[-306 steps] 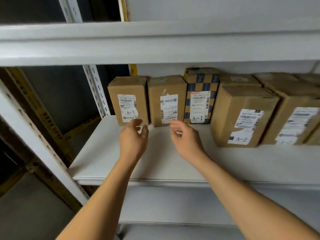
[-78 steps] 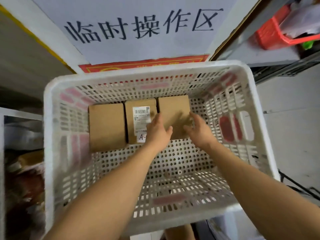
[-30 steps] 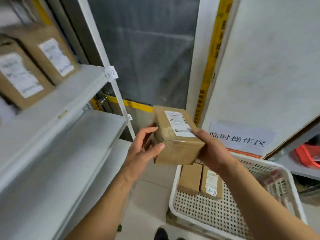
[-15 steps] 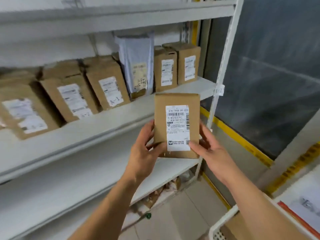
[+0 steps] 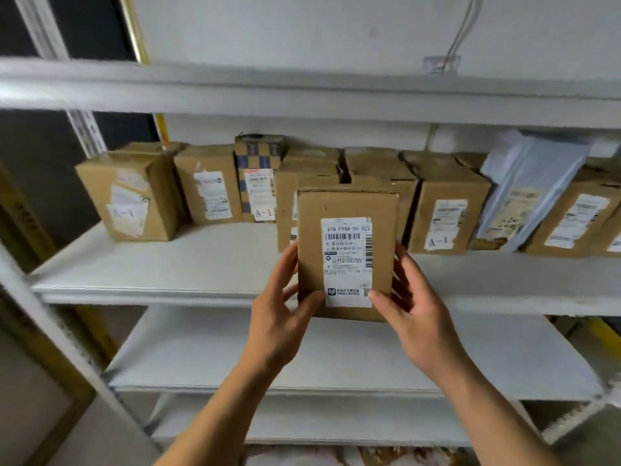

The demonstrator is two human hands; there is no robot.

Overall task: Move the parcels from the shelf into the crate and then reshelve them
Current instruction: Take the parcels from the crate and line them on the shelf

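Stage: we judge reshelving under way | parcel (image 5: pixel 346 253) at frame centre, upright before the shelf (image 5: pixel 201 264), not yet set down | left hand (image 5: pixel 279 317) and right hand (image 5: pixel 406 314) clasp its sides | crate unseen

Matt cardboard parcel (image 5: pixel 346 210) w/ paper label (image 5: pixel 347 260); shelf (image 5: pixel 168 264) smooth painted metal.
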